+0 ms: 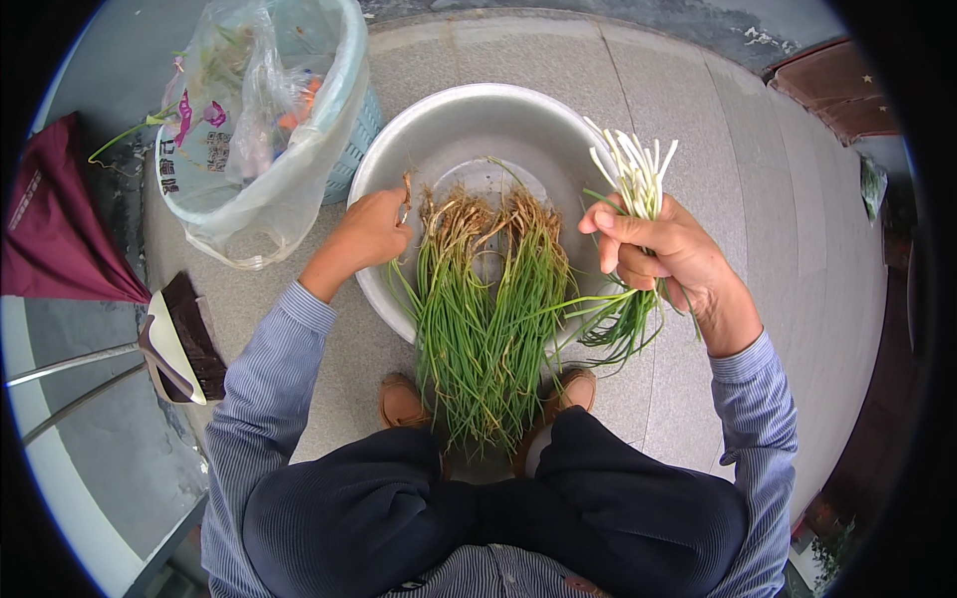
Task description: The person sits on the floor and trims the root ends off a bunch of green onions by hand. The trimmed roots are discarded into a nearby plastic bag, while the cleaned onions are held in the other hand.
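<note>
My right hand [662, 250] grips a bunch of cleaned spring onions [635, 176] at the basin's right side. Their white ends point up and the green leaves hang below my fingers. Over the left rim my left hand [374, 228] pinches a small brown root scrap or peeled skin [407, 198] between its fingertips. Between my hands, a large heap of uncleaned spring onions [490, 321] lies in the metal basin [478, 97], roots inside. Its green tops drape over the near rim towards my shoes.
A light blue plastic basket [362, 138], lined with a clear bag, holds rubbish at upper left. A broom head [183, 340] and a folded maroon umbrella or cloth [67, 224] are at the left. Grey stone tiles [695, 396] pave the ground.
</note>
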A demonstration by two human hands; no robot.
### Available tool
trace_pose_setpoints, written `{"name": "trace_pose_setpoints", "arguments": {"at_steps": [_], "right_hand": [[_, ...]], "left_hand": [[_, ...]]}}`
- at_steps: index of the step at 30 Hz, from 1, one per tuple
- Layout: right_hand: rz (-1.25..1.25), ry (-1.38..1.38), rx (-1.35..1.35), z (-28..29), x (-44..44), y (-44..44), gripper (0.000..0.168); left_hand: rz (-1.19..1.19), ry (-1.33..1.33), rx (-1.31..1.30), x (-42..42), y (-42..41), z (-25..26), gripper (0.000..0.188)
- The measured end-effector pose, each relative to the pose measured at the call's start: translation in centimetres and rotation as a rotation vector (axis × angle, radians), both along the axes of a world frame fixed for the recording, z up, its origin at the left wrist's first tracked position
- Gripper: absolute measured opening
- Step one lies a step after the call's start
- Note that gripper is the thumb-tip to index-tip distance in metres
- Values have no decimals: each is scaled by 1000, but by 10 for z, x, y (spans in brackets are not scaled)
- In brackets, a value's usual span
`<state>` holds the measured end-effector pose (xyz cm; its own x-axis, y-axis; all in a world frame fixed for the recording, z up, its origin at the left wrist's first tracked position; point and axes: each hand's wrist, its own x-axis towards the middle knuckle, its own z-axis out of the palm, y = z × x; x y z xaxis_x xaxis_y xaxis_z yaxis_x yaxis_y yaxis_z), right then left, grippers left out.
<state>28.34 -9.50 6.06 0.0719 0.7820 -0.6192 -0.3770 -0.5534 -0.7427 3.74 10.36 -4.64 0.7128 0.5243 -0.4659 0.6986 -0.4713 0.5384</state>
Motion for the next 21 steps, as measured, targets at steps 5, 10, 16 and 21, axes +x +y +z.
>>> {"name": "trace_pose_setpoints", "arguments": {"at_steps": [5, 10, 16, 21], "right_hand": [[-11, 7, 5, 1, 0, 0, 26], [-22, 11, -6, 0, 1, -1, 25], [-33, 55, -14, -1, 1, -2, 25], [-22, 23, -11, -1, 0, 0, 25]], "left_hand": [[-92, -58, 90, -5, 14, -46, 32], [-196, 41, 155, 7, 15, -80, 19], [-35, 131, 10, 10, -5, -80, 23], [-20, 93, -44, 7, -17, -71, 20]]}}
